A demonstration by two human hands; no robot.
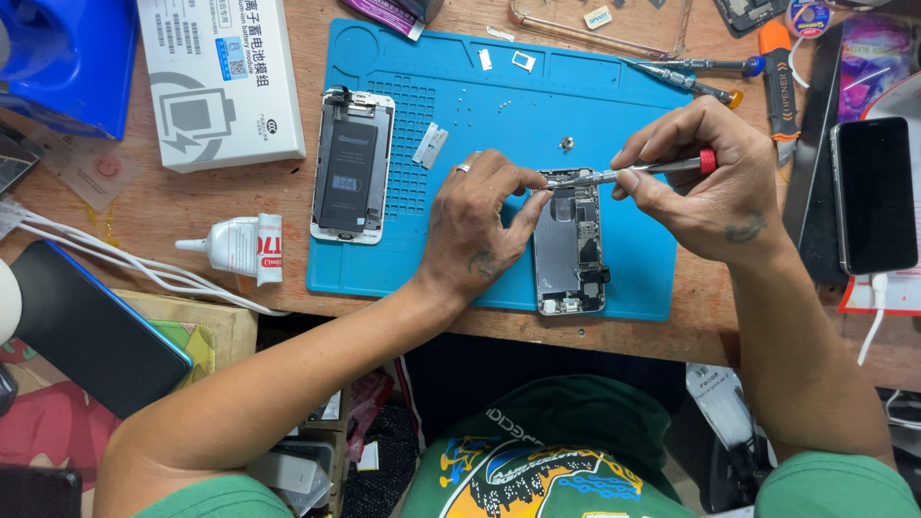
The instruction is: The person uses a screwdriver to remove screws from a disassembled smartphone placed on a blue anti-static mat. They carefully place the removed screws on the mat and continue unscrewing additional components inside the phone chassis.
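Note:
An opened phone body (569, 251) lies upright on a blue work mat (624, 105), its inner parts showing. My left hand (475, 225) rests on the mat at the phone's left side, with thumb and forefinger pinching at its top edge. My right hand (705, 177) grips a small screwdriver (633, 171) with a red collar, held level, its tip at the phone's top edge by my left fingertips. A ring sits on a finger of my left hand.
A detached screen assembly (351, 165) lies on the mat's left part. A white box (221, 77), a glue tube (240, 247) and white cables (115, 259) lie left. More screwdrivers (700, 72) and a dark phone (874, 195) lie right. Tiny screws (499, 104) dot the mat.

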